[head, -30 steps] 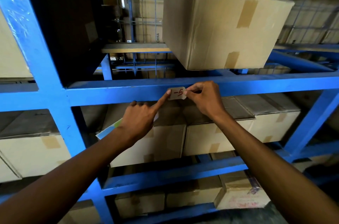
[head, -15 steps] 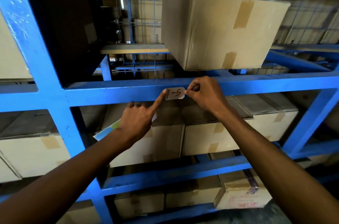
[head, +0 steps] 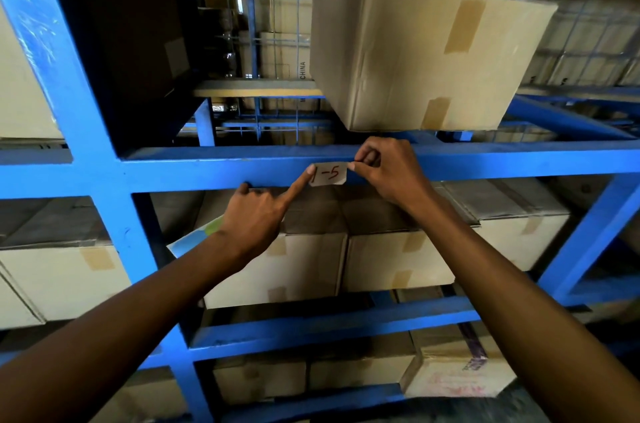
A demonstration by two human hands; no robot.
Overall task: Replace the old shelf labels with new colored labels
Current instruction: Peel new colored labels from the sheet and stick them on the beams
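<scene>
- White paper label, marked "1-5", lies on the blue beam, under the box;
- your left hand presses its left end with one straight finger; coloured sheets sit under that hand;
- your right hand pinches its right edge;
- you look to be at the peeling step; next, pull slowly so it lifts whole.
</scene>
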